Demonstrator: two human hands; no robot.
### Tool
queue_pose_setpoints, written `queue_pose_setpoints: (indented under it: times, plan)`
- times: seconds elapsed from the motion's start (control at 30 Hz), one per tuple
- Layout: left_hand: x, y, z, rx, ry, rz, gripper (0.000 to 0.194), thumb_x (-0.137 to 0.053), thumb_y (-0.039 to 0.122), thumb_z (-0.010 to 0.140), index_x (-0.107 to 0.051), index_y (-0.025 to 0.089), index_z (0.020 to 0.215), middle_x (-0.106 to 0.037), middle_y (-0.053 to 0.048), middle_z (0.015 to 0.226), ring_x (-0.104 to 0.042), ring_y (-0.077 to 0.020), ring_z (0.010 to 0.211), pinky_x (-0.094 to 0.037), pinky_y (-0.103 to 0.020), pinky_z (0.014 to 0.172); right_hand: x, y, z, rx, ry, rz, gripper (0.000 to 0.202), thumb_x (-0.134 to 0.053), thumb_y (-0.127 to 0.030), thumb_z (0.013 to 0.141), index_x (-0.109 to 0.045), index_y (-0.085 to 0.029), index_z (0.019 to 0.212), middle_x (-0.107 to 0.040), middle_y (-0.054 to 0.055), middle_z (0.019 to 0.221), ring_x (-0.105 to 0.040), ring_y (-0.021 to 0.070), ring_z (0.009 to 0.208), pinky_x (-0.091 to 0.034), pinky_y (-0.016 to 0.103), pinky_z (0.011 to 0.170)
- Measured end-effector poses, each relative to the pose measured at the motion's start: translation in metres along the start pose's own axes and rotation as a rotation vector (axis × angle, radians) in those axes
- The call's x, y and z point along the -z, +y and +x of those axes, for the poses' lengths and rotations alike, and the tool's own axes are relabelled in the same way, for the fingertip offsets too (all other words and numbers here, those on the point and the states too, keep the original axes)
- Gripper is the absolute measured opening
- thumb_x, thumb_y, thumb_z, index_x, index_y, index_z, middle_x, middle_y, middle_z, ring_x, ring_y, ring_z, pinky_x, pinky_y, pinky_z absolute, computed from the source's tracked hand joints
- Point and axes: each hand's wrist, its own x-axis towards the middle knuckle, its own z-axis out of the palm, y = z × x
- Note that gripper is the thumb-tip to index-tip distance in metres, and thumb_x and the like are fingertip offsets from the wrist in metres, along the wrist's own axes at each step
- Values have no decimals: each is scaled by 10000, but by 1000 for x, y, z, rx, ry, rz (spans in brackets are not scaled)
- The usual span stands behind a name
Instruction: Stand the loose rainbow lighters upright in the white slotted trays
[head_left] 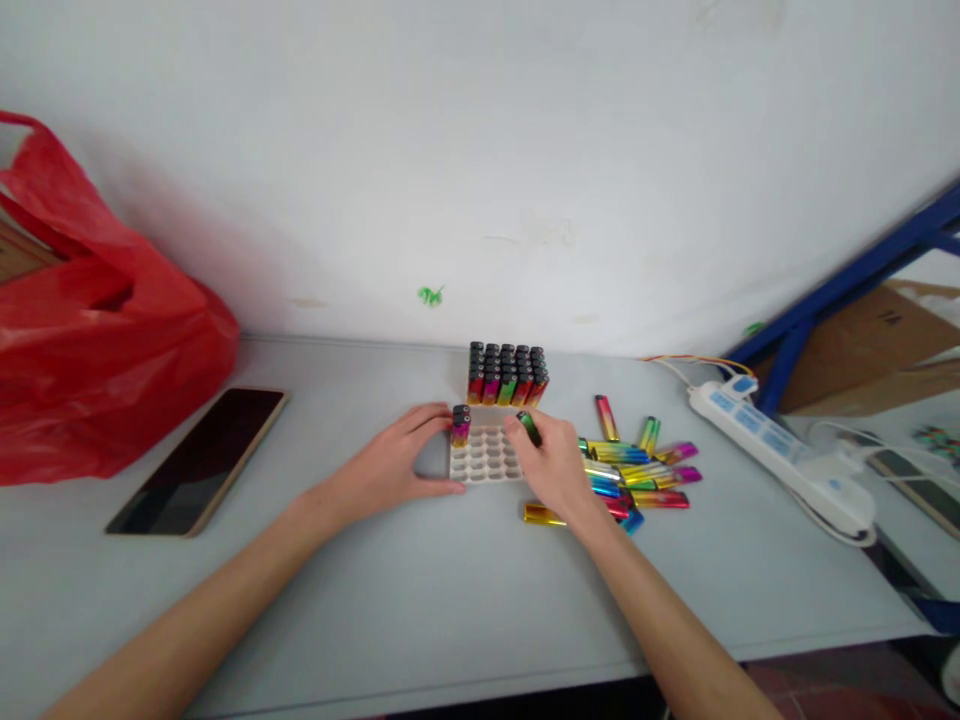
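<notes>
A white tray with rows of round-edged slots lies flat on the table. My left hand curves round its left side, thumb at the front corner and fingertips beside the lighters that stand upright in its back left slots. Over the tray's back right part, my right hand pinches a green lighter, which is tilted. Its lower end is hidden by the fingers. Loose metallic-coloured lighters lie in a heap beside my right hand. Behind the tray stands a block of upright lighters with black tops.
At the left lie a phone and a red plastic bag. A white power strip with cables runs along the right side. Beyond it are a blue metal frame and a cardboard box. A white wall rises behind the table.
</notes>
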Motion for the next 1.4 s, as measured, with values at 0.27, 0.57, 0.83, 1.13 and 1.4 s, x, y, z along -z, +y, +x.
queue_pose_setpoints:
  times: [0.27, 0.57, 0.83, 1.13, 1.4]
  plan:
    - [2, 2, 1, 11, -12, -13, 805, -865, 748, 866, -694, 228, 1456, -685, -168, 1561, -671, -390, 1445, -536, -559, 1284, 2, 0, -3, 31, -65, 10, 331, -507, -547, 1106, -562, -259, 953, -615, -36, 714, -603, 189, 663, -393, 296, 662]
    - [3, 10, 1, 34, -28, -52, 806, -895, 692, 870, -678, 216, 1483, -675, -178, 1566, -641, -378, 1479, -505, -532, 1307, -2, 5, -6, 348, -74, -105, 279, -572, -425, 1155, -665, -235, 973, -702, 68, 984, -684, 235, 931, -529, 343, 866]
    - [3, 11, 2, 29, -21, -57, 801, -926, 670, 848, -694, 205, 1458, -680, -192, 1548, -644, -385, 1471, -510, -533, 1303, -5, 0, -9, 195, -148, -55, 424, -570, -510, 1146, -591, -258, 806, -677, -7, 682, -661, 193, 622, -469, 309, 634]
    - [5, 14, 3, 33, -25, -68, 748, -913, 660, 861, -704, 220, 1429, -695, -174, 1530, -656, -387, 1455, -523, -554, 1292, -16, 7, -4, 308, -217, -323, 326, -534, -458, 1184, -691, -234, 1007, -804, 85, 933, -738, 275, 861, -518, 390, 836]
    - [0, 1, 0, -6, 9, -27, 733, -812, 759, 908, -696, 216, 1387, -682, -154, 1553, -677, -409, 1432, -548, -584, 1274, -29, -2, -3, 352, -274, -540, 449, -567, -529, 1171, -781, -176, 997, -800, 116, 990, -733, 261, 972, -481, 388, 933]
